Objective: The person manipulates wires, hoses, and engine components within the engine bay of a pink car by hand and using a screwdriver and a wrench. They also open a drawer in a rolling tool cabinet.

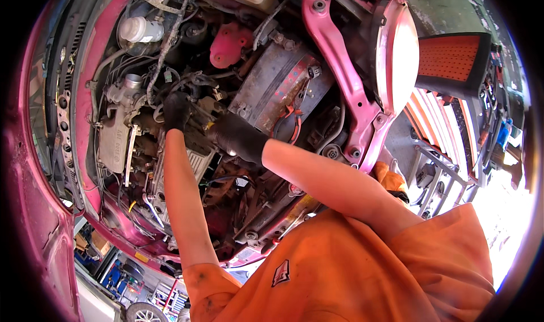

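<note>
Both my hands wear black gloves and reach into the engine bay of a pink-red car. My left hand (177, 111) is down among wires and hoses beside the ribbed metal engine cover (197, 162), its fingertips hidden. To its right, my right hand (241, 138) has its fingers curled at the end of the engine, by a small yellowish part (210, 125). What it grips, if anything, is hidden. A wiring bundle (195, 79) runs just beyond my hands. Nearest my right hand on the far side is the dusty battery (266, 87) with orange-red cables (294, 121).
A silver wrench (153, 211) lies left of the engine cover, near the metal intake manifold (115, 143). The white-capped reservoir (140, 30) stands at the far left. A pink frame bar (340, 67) and headlight (396, 56) border the right side. An orange-black panel (453, 58) is beyond.
</note>
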Tool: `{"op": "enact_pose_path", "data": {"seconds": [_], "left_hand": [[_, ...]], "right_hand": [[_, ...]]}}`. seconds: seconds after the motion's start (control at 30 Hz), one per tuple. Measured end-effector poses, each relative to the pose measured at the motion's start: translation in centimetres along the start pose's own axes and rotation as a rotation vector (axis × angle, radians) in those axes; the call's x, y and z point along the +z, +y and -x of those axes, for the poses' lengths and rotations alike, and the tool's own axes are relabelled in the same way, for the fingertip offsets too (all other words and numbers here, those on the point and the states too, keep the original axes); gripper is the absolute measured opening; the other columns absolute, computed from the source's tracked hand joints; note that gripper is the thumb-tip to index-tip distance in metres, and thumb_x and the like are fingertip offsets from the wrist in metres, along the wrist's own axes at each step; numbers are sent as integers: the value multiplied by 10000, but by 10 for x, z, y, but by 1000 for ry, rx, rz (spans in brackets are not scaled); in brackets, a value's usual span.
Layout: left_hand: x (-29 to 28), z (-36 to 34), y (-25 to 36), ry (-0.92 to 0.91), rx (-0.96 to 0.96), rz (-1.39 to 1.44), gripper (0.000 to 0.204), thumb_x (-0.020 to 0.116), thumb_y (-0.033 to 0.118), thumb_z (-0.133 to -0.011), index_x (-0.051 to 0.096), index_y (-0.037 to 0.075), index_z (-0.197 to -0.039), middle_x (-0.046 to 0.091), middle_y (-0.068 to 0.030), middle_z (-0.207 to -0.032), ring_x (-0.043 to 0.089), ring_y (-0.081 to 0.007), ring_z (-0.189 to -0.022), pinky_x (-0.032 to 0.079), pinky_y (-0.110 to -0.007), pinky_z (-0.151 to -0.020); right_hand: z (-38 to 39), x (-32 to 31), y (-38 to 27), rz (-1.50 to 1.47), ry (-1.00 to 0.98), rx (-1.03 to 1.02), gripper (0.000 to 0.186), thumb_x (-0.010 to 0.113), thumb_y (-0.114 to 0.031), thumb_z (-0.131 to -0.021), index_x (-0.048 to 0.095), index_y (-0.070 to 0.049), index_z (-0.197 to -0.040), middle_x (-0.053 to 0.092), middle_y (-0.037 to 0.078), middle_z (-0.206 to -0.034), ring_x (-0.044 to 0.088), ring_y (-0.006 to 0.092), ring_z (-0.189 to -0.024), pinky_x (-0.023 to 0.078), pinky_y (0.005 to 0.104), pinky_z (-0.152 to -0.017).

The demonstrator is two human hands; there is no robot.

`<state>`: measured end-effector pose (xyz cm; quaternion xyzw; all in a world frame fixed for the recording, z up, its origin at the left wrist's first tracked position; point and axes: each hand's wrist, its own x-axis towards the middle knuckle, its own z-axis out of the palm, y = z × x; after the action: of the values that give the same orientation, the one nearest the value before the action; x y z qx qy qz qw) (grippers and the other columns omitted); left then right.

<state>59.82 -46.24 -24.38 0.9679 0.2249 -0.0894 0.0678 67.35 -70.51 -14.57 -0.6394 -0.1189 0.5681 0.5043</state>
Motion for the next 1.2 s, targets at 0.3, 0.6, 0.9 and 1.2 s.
{"op": "enact_pose_path", "data": {"seconds": [0.3,0.6,0.9,1.2], "left_hand": [[-6,7,-3,39,20,15,152,570,123,-734,690,29,-741,650,-226,-779,620,-411,-768,482,-506,-695],[-10,7,0,128,61,69,142,586,135,-713,688,37,-721,645,-210,-749,615,-405,-732,476,-500,-666],[-14,9,11,140,-102,232,202,589,87,-705,739,44,-833,661,-226,-767,626,-416,-741,504,-472,-694],[-9,10,-2,103,-129,191,196,597,118,-726,740,63,-848,666,-221,-769,637,-408,-745,505,-464,-692]], "right_hand": [[18,-4,-40,504,32,-188,283,574,-156,-749,676,7,-957,659,233,-977,637,391,-949,489,477,-841],[-3,3,29,-838,-226,123,389,663,-119,-803,629,-22,-1178,628,152,-1143,610,261,-1038,500,371,-860],[-6,12,35,-224,-50,-265,262,610,-113,-851,638,-53,-1105,654,189,-1089,675,264,-805,540,411,-647],[-3,3,18,-995,-194,211,156,595,-148,-916,600,-44,-1032,642,65,-760,640,194,-655,487,315,-471]]}}
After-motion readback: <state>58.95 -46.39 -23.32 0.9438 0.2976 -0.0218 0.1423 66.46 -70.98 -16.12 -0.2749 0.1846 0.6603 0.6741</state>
